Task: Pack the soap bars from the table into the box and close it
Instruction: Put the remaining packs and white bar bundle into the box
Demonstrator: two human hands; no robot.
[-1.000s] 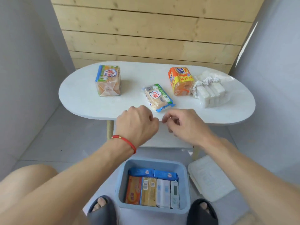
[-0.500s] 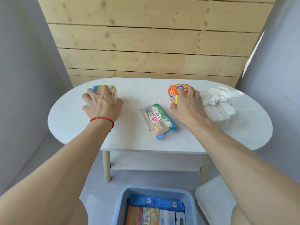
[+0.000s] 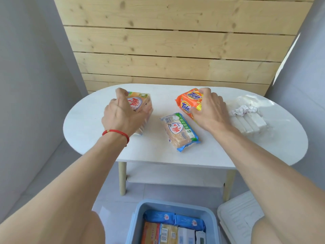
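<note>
Nearest, on the floor, the blue box (image 3: 135, 219) sits open with wrapped soap bars (image 3: 173, 229) packed side by side inside; its white lid (image 3: 235, 217) lies just to its right. Beyond it, on the white desk (image 3: 91, 131), a green-and-blue soap pack (image 3: 179, 132) lies flat between the two arms. The left hand (image 3: 123, 115) (red cord at the wrist) is clamped around a pale orange soap pack (image 3: 140, 103), tilted up on the desk. The right hand (image 3: 209, 110) grips the orange Tide pack (image 3: 189, 100). Farther right sits a clear bag of white bars (image 3: 249, 120).
</note>
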